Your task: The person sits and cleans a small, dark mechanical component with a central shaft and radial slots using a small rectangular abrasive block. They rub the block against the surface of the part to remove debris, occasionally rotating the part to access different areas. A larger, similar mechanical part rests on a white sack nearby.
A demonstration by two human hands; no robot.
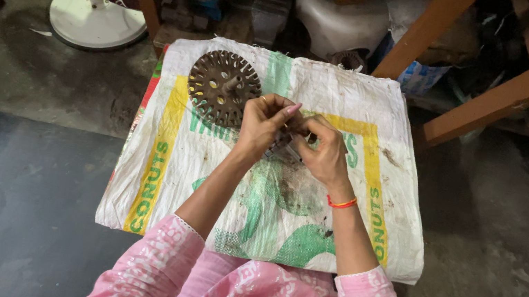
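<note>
Both hands closed in a pinching grip on one small dark metal part (pixel 281 145), held just above the middle of the sack; exact shape of the part hidden by the fingers. Left hand (pixel 264 122) curled over the part from the left, fingertips bent inward, a ring on one finger. Right hand (pixel 321 151) meeting it from the right, fingers tight around the same piece, a red thread bracelet (pixel 341 203) at the wrist. Pink patterned sleeves (pixel 156 272) at the lower edge.

Just left of the hands, lying flat: a rusty perforated metal disc (pixel 224 88) with a short central shaft standing up, touching neither hand so far as can be told. Beneath everything, a white woven sack (pixel 381 208) with yellow and green printing, spread as a cover over a low tabletop, stained dark near the centre.

Further out: a white fan base (pixel 96 20) on the concrete floor at upper left, a dark mat (pixel 19 202) at lower left, slanting wooden beams (pixel 525 86) and clutter at the top.

Probable risks: slip of the small part from oily or rusty fingertips, followed by a roll off the sack onto the floor; a nick from a sharp rusted edge under so tight a pinch.
</note>
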